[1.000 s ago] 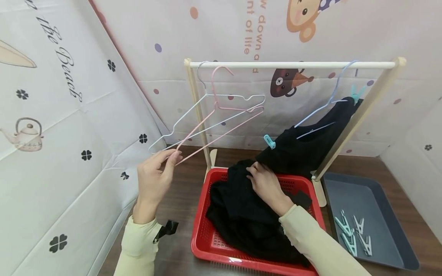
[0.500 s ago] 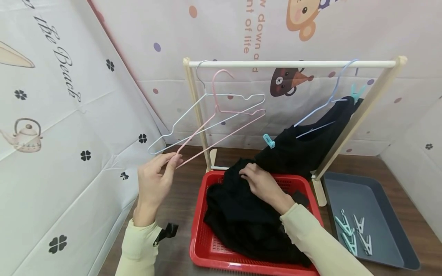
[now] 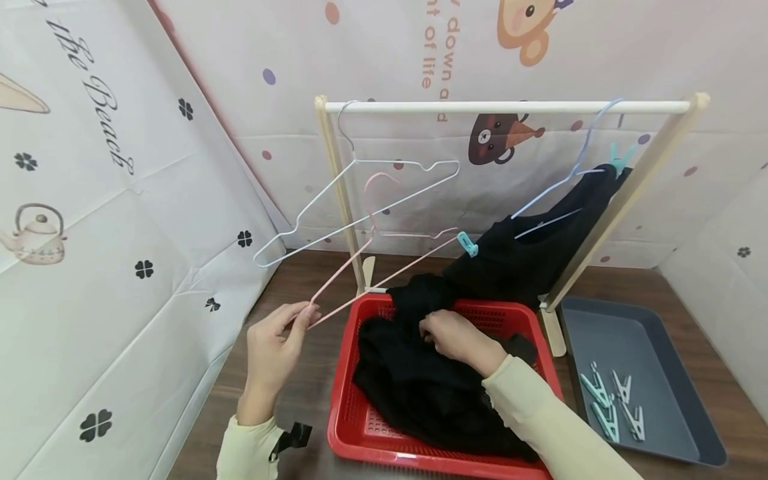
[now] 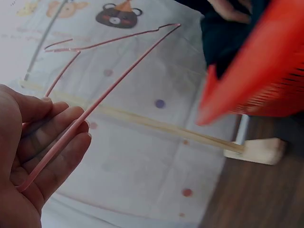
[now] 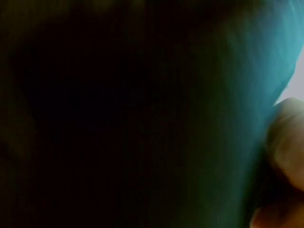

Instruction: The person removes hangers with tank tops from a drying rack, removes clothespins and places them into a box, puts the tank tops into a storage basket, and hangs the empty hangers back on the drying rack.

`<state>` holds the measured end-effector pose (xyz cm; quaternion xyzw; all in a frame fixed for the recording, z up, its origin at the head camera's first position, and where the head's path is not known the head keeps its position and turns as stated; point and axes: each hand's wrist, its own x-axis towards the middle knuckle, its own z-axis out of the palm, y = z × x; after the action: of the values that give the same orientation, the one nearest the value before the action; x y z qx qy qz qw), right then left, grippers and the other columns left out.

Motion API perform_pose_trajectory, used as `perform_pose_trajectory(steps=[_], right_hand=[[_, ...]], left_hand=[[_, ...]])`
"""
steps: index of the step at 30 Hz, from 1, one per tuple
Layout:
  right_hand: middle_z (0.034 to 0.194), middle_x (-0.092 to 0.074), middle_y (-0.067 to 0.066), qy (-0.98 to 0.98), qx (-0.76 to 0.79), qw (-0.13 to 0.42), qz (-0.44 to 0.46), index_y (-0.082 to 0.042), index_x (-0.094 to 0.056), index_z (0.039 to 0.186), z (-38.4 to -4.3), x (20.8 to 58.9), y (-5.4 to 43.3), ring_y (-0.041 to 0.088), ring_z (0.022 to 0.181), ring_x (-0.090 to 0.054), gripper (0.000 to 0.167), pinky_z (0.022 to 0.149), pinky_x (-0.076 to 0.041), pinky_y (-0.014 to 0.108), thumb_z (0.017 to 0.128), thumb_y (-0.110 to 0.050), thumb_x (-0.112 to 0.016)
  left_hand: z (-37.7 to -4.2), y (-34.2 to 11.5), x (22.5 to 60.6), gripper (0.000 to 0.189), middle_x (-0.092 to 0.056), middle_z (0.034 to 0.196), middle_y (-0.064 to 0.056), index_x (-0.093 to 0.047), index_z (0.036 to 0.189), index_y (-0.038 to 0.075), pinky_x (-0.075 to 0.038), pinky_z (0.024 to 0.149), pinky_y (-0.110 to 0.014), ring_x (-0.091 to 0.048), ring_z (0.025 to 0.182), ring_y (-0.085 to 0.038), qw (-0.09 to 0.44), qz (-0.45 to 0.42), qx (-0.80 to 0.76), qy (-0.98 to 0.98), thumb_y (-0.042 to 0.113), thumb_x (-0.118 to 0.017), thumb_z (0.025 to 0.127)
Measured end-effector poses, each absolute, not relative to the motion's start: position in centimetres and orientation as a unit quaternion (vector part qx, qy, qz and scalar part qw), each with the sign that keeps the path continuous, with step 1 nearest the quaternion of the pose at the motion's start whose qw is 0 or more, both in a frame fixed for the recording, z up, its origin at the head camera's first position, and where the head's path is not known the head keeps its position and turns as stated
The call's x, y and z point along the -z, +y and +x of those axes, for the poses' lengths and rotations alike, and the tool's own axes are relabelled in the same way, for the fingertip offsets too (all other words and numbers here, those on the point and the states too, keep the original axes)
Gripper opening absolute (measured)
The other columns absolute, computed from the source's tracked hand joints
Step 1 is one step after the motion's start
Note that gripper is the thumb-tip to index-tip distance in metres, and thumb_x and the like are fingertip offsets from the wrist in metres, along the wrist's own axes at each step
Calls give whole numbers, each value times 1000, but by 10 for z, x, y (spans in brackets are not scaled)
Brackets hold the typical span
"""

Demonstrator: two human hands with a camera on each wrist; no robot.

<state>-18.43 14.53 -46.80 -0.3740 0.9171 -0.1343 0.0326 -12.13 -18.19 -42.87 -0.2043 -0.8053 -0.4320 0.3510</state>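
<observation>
Hanger of thin pink wire [image 4: 112, 88], triangular, hook upward and free: held in the air, below the white rail and near the basket's rear left corner

Left hand [image 3: 271, 352]: thumb and index finger pinch the pink hanger by its near corner; the other fingers lie together beneath the lower wire.

Right hand [image 3: 461, 339]: fingers curled in on the black cloth; exact contact hidden, the right wrist view being mostly dark.

Soft black cloth [image 3: 414, 393]: heaped in the basket, one part rising over the rear rim; whether it joins the hung garment cannot be told.

Red perforated plastic basket [image 3: 432, 460]: in front of the rack.

Rack with white rail and pale wooden posts [image 3: 456, 107]: bears, at left, a bare white wire hanger [image 3: 355, 159]; at right, a light-blue wire hanger [image 3: 543, 196] with a black fabric garment [image 3: 528, 267], turquoise clips attached.

Dark grey rectangular tray [image 3: 624, 327]: right of the basket; holds mint and pale clothespins [image 3: 595, 392].

Step, as judged: readying cloth for the pink hanger, which is not yet inside it.

Next move, as judged: calls for an opening held spread by the right hand, and the hanger's free corner guided in by the left
</observation>
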Motion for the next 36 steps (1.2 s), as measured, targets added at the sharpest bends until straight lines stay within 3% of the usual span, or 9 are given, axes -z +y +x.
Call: perform_pose_trajectory(steps=[9,14,17,20,22,25,28,32,36], right_hand=[[76,-62,-4,916,186,211,-285,-12,-73,81,-184,467,149,13,67,-55,18,67,-51,33,93,1,-77],[75,-63,-5,914,202,222,-274,-13,-72,81,-186,468,154,13,66,-56,16,66,-52,33,93,-4,-78],[70,-60,-11,911,237,157,-299,-18,-71,82,-188,472,154,7,61,-53,18,61,-49,29,99,-17,-77],[77,-62,-13,895,282,9,-344,-21,-73,90,-190,471,149,5,65,-55,14,61,-50,27,102,-28,-76],[90,-67,-6,878,285,-113,-367,-17,-74,99,-192,469,144,9,75,-62,9,67,-56,30,100,-25,-77],[115,-67,10,876,251,-219,-349,-5,-71,119,-194,466,140,25,99,-68,27,85,-61,42,96,-17,-81],[123,-66,17,905,198,-211,-311,1,-69,127,-195,467,139,33,108,-66,40,92,-59,47,93,-15,-84],[109,-71,13,919,181,-196,-290,-1,-74,117,-197,470,142,30,98,-66,26,83,-61,43,95,-12,-82],[98,-71,10,907,200,-233,-289,-2,-76,107,-200,471,145,28,90,-67,11,75,-60,41,97,-7,-78]], left_hand=[[-109,-185,460,13,-78,90,-10,-79,99,-1,-57,73,-14,-76,77,-14,331,-167,443,-816,-13,-74,93],[-104,-185,473,13,-78,90,-9,-79,98,-1,-56,73,-13,-76,75,-18,332,-158,435,-822,-12,-75,92],[-101,-184,478,14,-78,88,-9,-79,99,-1,-56,73,-12,-76,73,-20,342,-161,428,-821,-13,-76,91],[-100,-184,482,15,-78,86,-7,-80,99,0,-56,72,-12,-75,71,-21,354,-168,420,-819,-13,-77,90],[-99,-184,484,16,-77,85,-7,-80,99,-1,-56,72,-13,-75,70,-21,361,-174,412,-818,-13,-77,90],[-98,-184,488,18,-77,85,-7,-80,100,-1,-57,71,-14,-75,71,-21,368,-183,403,-818,-14,-79,87],[-98,-184,492,25,-77,87,-7,-80,101,-2,-57,71,-15,-75,71,-21,379,-192,396,-814,-17,-82,81],[-100,-183,498,28,-78,89,-8,-80,101,-2,-59,69,-20,-76,71,-22,404,-201,377,-809,-17,-84,78],[-102,-180,503,12,-79,90,-11,-80,103,-4,-61,63,-33,-77,71,-25,433,-206,341,-808,-2,-81,91]])
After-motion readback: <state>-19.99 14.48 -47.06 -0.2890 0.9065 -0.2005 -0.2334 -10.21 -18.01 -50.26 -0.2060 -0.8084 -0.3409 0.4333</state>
